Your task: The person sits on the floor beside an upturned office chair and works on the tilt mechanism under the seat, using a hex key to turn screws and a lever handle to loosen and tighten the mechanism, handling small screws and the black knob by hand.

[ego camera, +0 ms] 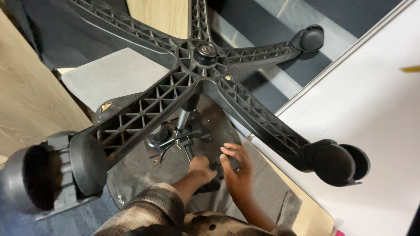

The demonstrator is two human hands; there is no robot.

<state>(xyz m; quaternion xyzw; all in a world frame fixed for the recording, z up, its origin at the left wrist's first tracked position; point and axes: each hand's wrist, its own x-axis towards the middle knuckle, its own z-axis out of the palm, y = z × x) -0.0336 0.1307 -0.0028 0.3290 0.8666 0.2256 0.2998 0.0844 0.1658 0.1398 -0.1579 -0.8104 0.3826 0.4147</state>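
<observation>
An office chair lies upside down, its black five-arm base [205, 70] pointing up at me. Black casters sit at the arm ends: one large at lower left [57, 172], one at right [337, 161], one at upper right [310, 38]. A silver gas cylinder [183, 118] runs down to the metal seat mechanism [175, 137] on the seat's dark underside [140, 170]. My left hand [202, 168] is closed around a black lever handle under the seat. My right hand [236, 168] rests beside it, fingers curled over the same dark handle end.
A white tabletop [372, 122] fills the right side. A light wooden panel [26, 96] stands at left, a grey pad [113, 74] behind the chair. Grey cloth [271, 192] lies under the seat on a tan surface. Blue carpet [26, 223] shows at lower left.
</observation>
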